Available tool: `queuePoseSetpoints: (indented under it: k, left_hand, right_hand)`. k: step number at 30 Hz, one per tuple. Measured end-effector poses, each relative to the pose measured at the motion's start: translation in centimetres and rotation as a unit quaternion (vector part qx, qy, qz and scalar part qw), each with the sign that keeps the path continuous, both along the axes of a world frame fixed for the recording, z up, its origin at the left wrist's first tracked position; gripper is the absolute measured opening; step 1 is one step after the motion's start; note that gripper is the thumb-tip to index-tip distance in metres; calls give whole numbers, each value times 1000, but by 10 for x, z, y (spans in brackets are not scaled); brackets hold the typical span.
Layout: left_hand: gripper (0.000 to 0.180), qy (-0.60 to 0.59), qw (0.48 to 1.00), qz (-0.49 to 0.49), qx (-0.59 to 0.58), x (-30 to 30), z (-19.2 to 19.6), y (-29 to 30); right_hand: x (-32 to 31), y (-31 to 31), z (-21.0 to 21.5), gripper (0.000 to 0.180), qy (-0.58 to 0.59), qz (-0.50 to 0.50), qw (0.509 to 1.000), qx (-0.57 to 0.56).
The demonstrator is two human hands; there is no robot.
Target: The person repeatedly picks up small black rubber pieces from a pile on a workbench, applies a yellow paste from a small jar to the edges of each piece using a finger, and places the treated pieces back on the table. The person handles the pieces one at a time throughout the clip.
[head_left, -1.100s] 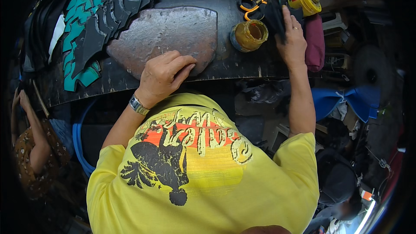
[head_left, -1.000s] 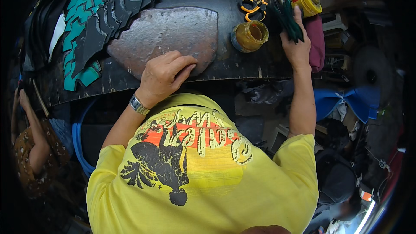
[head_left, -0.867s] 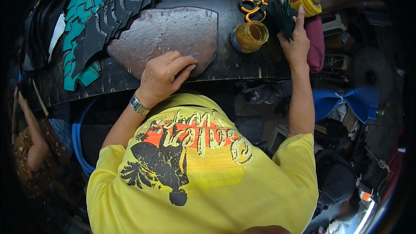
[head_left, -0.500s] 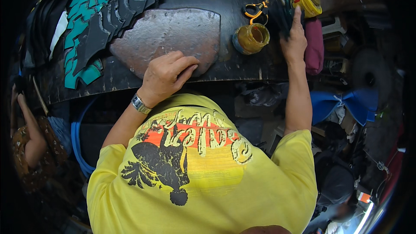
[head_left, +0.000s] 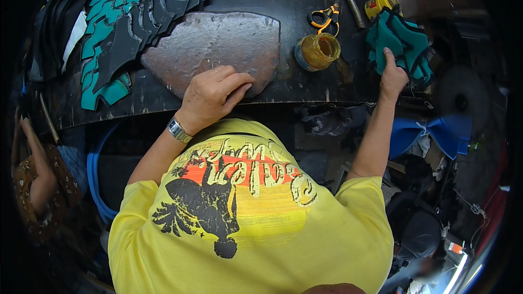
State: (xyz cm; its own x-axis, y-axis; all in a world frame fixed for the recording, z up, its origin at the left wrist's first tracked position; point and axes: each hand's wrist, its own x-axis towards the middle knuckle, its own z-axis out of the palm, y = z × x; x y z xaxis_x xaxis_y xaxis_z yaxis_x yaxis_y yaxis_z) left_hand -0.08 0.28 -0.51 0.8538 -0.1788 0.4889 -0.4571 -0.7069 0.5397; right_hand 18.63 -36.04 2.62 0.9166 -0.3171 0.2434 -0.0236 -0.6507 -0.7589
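My left hand (head_left: 214, 93) rests at the near edge of a flat brown-grey stone-like slab (head_left: 218, 38). Its fingers are curled together; whatever they may pinch is hidden. Out to the right, my right hand (head_left: 393, 79) grips a loose stack of green and black cut sheet pieces (head_left: 400, 46), thumb on top and fingers mostly hidden beneath. An open glass jar (head_left: 318, 51) with yellowish-brown contents stands right of the slab. Behind the jar lie orange-handled scissors (head_left: 325, 19) and a hammer (head_left: 351, 2). A yellow container (head_left: 381, 5) lies beside the stack.
Overlapping rows of black pieces (head_left: 163, 8) and green pieces (head_left: 103, 43) cover the left of the dark table (head_left: 294, 90). At far left another person's arm (head_left: 41, 163) shows. Blue sheet material (head_left: 430, 133) and clutter lie below on the right.
My right hand has moved right and slightly nearer with the stack, which now covers the spot where a maroon object showed. The hammer is now uncovered. My left hand has barely moved.
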Motion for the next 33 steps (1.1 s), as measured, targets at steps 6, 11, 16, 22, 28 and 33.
queuePoseSetpoints:
  k: [6, 11, 16, 22, 28, 33]
  left_hand:
    - [12, 9, 1000, -4, 3, -2, 0, 2]
    - [13, 17, 1000, -12, -13, -2, -2, 4]
    - [26, 66, 971, -6, -229, 0, 0, 17]
    - [83, 138, 716, -43, -683, -11, 22, 50]
    - [75, 122, 738, -1, -664, -27, 23, 62]
    - [63, 142, 785, 67, -600, -26, 11, 51]
  right_hand:
    - [8, 4, -2, 25, -210, 94, 918, 324]
    - [-2, 23, 26, 39, -233, 46, 910, 341]
    - [-37, 67, 58, 34, -278, 94, 935, -199]
    - [-38, 168, 57, 44, -350, 512, 778, -99]
    - [-68, 231, 13, 61, -409, 546, 686, -251]
    - [-91, 235, -16, 68, -296, 527, 722, -336]
